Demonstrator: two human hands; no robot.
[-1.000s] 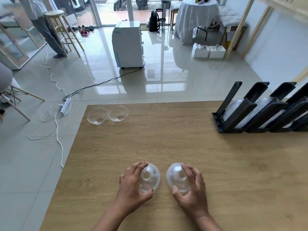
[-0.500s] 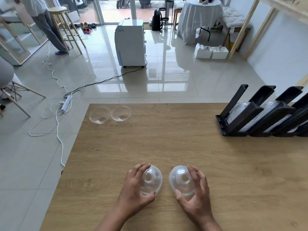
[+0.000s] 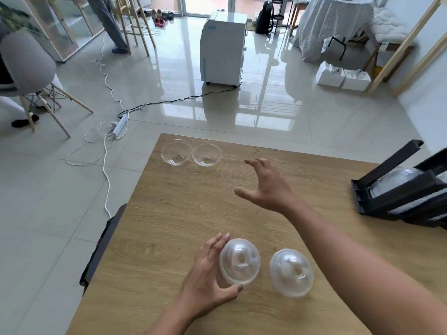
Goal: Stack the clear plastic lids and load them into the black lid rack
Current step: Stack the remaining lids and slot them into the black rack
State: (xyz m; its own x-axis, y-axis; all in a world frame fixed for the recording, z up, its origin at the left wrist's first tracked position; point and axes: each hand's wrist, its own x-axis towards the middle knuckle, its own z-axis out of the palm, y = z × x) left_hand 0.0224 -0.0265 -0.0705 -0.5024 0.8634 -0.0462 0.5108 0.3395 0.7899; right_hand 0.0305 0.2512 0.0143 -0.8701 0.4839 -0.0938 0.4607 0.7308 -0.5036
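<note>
Two clear dome lids rest near me on the wooden table (image 3: 169, 213). My left hand (image 3: 208, 274) curls around the left side of the left lid (image 3: 240, 261), thumb under its near edge. The right lid (image 3: 291, 272) lies free beside it. My right hand (image 3: 266, 186) hovers open over the table's middle, fingers spread toward two more clear lids, one (image 3: 176, 152) and another (image 3: 207, 154), lying rim up at the far left corner. The black lid rack (image 3: 396, 189) stands at the right edge with clear lids in its slots.
A dark chair back (image 3: 101, 243) pokes up along the table's left edge. On the tiled floor beyond are a white power strip with cables (image 3: 118, 124), a white appliance (image 3: 223, 47), a grey chair (image 3: 29, 68) and a person's legs (image 3: 111, 22).
My right hand has let go of the right lid and reached forward and left over the table. My left hand stays on the left lid. The view has swung left.
</note>
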